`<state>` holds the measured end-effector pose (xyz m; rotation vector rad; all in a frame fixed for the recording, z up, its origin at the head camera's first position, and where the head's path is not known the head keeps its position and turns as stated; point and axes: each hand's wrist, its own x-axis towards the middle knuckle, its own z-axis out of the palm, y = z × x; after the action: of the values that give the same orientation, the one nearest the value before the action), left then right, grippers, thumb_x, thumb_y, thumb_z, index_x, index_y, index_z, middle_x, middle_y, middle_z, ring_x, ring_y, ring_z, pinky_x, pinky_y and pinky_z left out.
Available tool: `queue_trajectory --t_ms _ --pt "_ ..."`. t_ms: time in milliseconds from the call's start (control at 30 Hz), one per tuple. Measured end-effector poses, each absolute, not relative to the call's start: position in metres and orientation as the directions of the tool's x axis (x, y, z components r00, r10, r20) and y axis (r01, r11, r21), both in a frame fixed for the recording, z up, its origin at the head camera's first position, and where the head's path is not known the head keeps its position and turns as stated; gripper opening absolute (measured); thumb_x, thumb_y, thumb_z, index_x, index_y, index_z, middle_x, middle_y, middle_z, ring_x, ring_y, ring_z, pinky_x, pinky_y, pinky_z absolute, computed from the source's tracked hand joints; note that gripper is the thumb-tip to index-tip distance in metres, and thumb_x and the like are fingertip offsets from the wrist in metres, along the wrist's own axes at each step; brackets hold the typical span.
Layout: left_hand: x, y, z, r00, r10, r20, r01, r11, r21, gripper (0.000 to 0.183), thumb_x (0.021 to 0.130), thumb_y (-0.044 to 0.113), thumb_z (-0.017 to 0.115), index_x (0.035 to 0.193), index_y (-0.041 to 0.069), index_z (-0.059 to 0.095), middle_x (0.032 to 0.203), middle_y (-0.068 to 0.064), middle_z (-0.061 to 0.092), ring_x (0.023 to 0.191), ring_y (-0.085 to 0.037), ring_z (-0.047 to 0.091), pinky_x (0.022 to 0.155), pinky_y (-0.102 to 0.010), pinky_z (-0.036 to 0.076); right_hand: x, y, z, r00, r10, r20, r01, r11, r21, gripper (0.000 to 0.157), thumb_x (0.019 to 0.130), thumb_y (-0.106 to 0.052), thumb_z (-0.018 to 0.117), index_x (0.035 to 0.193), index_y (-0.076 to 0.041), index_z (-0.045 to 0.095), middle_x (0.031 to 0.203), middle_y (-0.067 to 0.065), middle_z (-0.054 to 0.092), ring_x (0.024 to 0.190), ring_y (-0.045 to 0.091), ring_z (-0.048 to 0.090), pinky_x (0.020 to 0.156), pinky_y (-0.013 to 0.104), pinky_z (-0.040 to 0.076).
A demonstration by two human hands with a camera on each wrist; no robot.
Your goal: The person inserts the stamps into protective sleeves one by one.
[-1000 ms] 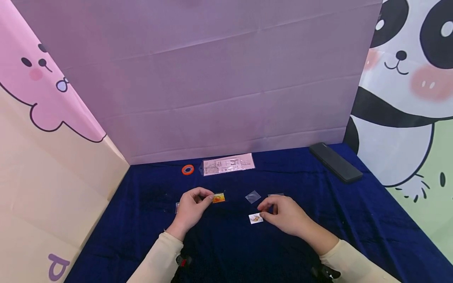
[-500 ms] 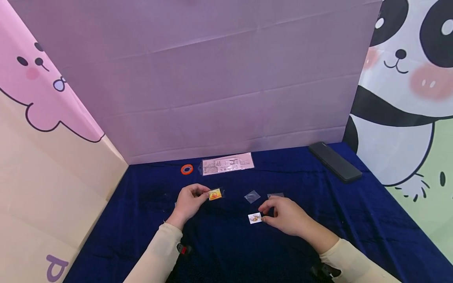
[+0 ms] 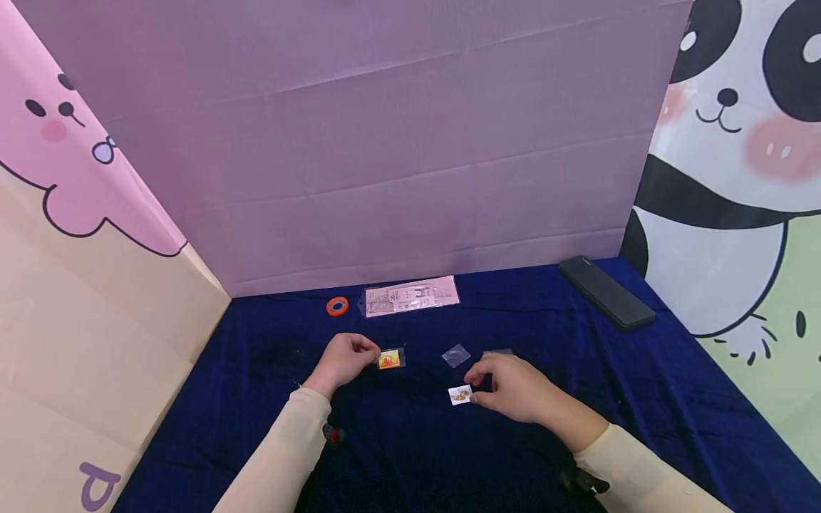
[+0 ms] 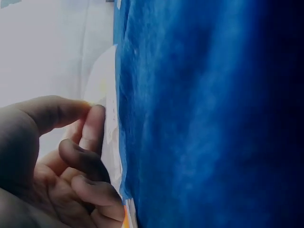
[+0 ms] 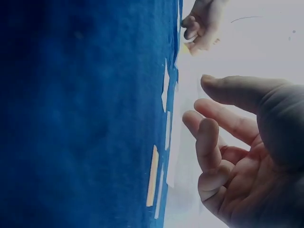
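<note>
In the head view, my left hand pinches the left edge of a small yellow-orange stamp-like card in a clear sleeve, close over the blue cloth. The left wrist view shows that hand's thumb and index fingertip meeting, the other fingers curled in. My right hand hovers beside a small white picture card, its thumb tip right at the card's edge. Seen from the right wrist, the thumb and fingers stand apart with nothing between them.
A clear square sleeve lies between the hands; another is partly behind the right hand. Farther back are an orange tape roll and a pink printed note in a clear sleeve. A black phone-like slab lies back right.
My left hand has shifted slightly left with the yellow card, which was tilted up and now lies flatter, more of its sleeve showing. The right hand has barely moved.
</note>
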<state>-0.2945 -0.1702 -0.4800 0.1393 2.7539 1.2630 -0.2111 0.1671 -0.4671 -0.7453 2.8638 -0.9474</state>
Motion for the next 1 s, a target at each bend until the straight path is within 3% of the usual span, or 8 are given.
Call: queue_trajectory --t_ms 300,633,1000 --pt "-0.302 -0.176 -0.483 -0.973 0.172 -0.151 0.014 0.705 0.709 0.004 0.091 0.018 0.082 0.090 0.015 0.081 0.091 -0.001 0.072 0.081 -0.021 0.061 0.079 -0.039 0.052 -0.221 0.158 -0.465 -0.886 -0.462 0.036 -0.432 0.797 -0.423 0.024 0.086 -0.024 0.087 0.107 -0.016 0.079 0.092 -0.009 0.063 0.082 0.009 0.059 0.076 0.038 0.050" --pt "-0.298 -0.174 -0.477 -0.976 0.148 -0.163 0.004 0.754 0.657 0.009 0.092 0.023 0.083 0.090 0.016 0.078 0.090 -0.001 0.070 0.081 -0.022 0.060 0.077 -0.038 0.052 -0.224 0.152 -0.469 -0.907 -0.418 -0.048 -0.368 0.844 -0.390 0.032 0.085 -0.023 0.088 0.115 -0.016 0.077 0.088 -0.009 0.058 0.074 0.011 0.051 0.071 0.036 0.046" --pt "-0.292 -0.176 -0.477 -0.980 0.131 -0.148 0.002 0.756 0.654 0.008 0.095 0.024 0.079 0.091 0.018 0.078 0.091 -0.002 0.069 0.081 -0.023 0.059 0.076 -0.038 0.051 -0.225 0.153 -0.472 -0.914 -0.403 -0.036 -0.352 0.835 -0.424 0.023 0.083 -0.019 0.090 0.095 -0.022 0.070 0.083 -0.010 0.056 0.071 0.012 0.051 0.069 0.036 0.045"
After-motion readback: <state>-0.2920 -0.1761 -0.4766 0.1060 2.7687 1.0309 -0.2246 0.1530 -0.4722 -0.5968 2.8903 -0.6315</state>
